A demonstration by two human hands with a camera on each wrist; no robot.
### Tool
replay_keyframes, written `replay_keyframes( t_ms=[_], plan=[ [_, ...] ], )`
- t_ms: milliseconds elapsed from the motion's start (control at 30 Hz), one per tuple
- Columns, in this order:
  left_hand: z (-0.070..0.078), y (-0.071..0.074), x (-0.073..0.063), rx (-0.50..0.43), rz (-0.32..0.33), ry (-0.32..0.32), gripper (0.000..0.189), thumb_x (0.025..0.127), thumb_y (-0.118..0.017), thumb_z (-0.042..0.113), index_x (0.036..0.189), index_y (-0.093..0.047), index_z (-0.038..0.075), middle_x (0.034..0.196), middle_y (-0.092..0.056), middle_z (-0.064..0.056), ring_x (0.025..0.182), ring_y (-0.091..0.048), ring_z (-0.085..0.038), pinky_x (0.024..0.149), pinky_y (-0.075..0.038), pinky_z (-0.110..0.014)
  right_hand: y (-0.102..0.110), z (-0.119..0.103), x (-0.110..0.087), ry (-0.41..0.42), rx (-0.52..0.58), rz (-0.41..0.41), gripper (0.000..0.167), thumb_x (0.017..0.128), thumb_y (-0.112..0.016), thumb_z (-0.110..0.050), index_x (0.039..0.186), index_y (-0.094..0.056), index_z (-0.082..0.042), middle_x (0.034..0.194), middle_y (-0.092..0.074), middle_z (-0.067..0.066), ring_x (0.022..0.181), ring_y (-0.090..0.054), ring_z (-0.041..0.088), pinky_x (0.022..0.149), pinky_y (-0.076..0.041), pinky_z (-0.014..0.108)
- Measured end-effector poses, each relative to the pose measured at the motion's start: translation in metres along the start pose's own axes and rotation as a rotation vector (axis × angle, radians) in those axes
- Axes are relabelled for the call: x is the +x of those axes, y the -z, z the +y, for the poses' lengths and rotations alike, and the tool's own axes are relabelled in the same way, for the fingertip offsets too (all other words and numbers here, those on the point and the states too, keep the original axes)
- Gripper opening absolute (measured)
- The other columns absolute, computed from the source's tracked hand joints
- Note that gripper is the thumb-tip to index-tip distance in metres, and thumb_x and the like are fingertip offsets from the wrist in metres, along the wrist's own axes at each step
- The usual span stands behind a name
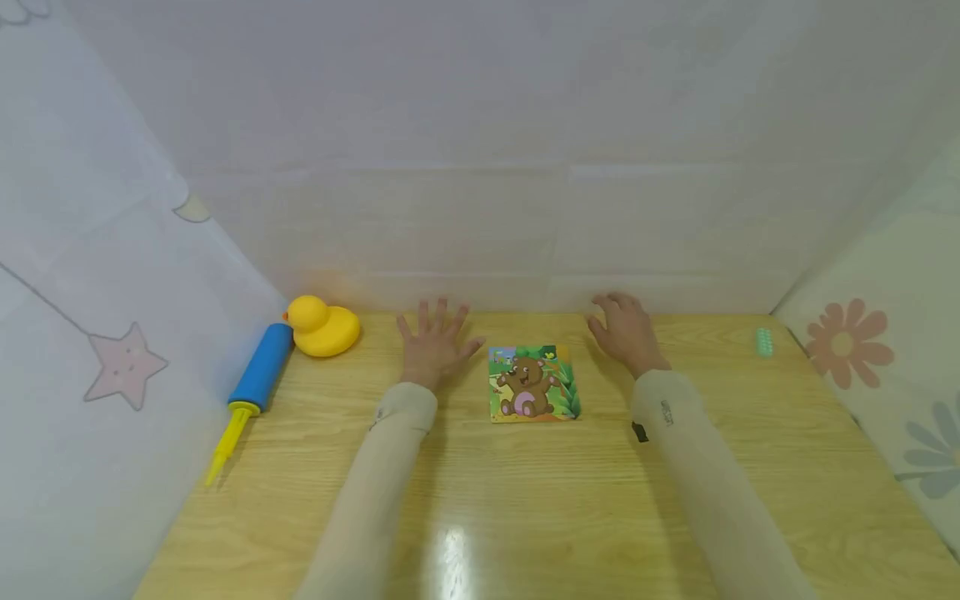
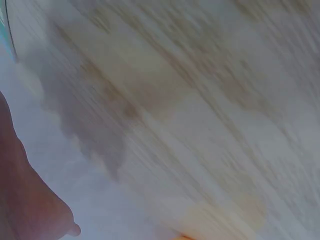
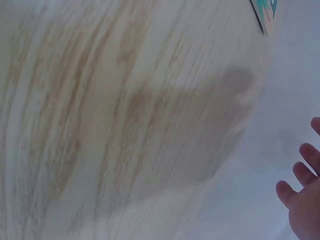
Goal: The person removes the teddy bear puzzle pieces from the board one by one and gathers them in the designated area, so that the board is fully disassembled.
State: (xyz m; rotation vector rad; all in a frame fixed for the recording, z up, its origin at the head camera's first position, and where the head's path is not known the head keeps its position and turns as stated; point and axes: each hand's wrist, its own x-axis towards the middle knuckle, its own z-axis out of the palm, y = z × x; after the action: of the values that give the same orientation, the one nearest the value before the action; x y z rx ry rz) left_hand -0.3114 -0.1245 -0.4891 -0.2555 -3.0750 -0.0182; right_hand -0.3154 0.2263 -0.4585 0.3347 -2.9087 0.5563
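Head view: my left hand [image 1: 433, 348] spreads its fingers, my right hand [image 1: 626, 335] bends loosely, both empty; just below centre, the flat bear picture [image 1: 531, 385] could skid if my left thumb clips its edge.

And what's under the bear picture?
The bear picture lies on the table, whose wood shows all around it; anything directly beneath is covered and can't be seen.

Left hand [image 2: 22, 195] at lower left, teal card edge [image 2: 5, 37] above, wood-grained tabletop [image 2: 200, 60]
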Motion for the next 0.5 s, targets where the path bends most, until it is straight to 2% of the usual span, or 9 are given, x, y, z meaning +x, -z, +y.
replay_keyframes(
  t_ms=[133, 267, 367, 500],
  plan=[
    [0.012, 0.002, 0.001, -0.084, -0.034, -0.075, 0.08, 0.098, -0.021, 0.077, 0.164, -0.01, 0.034, 0.173, -0.006, -0.007, 0.158, -0.003, -0.041, 0.122, -0.004, -0.071, -0.004, -0.005, 0.0, -0.015, 0.028, -0.078, 0.045, 0.107, -0.048, -0.034, 0.139, -0.059, -0.004, 0.14, -0.059, 0.024, 0.131, -0.053, 0.044, 0.109, -0.043, 0.061],
    [0.023, 0.001, 0.001, -0.137, -0.08, -0.131, 0.083, 0.097, -0.022, 0.078, 0.165, -0.009, 0.032, 0.173, -0.008, -0.006, 0.159, -0.005, -0.038, 0.125, -0.004, -0.066, -0.011, -0.011, 0.001, 0.006, 0.035, -0.147, 0.04, 0.107, -0.05, -0.033, 0.131, -0.067, -0.005, 0.125, -0.07, 0.018, 0.112, -0.067, 0.037, 0.095, -0.054, 0.054],
    [0.033, 0.002, -0.002, -0.143, -0.107, -0.176, 0.084, 0.096, -0.026, 0.079, 0.165, -0.009, 0.032, 0.173, -0.01, -0.006, 0.159, -0.006, -0.036, 0.125, -0.004, -0.065, -0.015, -0.019, 0.002, 0.039, 0.055, -0.176, 0.037, 0.106, -0.053, -0.032, 0.126, -0.07, -0.005, 0.118, -0.074, 0.015, 0.105, -0.07, 0.033, 0.091, -0.055, 0.051],
    [0.051, 0.006, -0.01, -0.166, -0.144, -0.262, 0.087, 0.096, -0.031, 0.079, 0.165, -0.009, 0.031, 0.173, -0.008, -0.005, 0.16, -0.007, -0.03, 0.128, -0.005, -0.057, -0.021, -0.028, 0.003, 0.074, 0.069, -0.207, 0.035, 0.104, -0.057, -0.03, 0.122, -0.073, -0.006, 0.116, -0.075, 0.014, 0.106, -0.07, 0.032, 0.095, -0.054, 0.05]
  ],
)
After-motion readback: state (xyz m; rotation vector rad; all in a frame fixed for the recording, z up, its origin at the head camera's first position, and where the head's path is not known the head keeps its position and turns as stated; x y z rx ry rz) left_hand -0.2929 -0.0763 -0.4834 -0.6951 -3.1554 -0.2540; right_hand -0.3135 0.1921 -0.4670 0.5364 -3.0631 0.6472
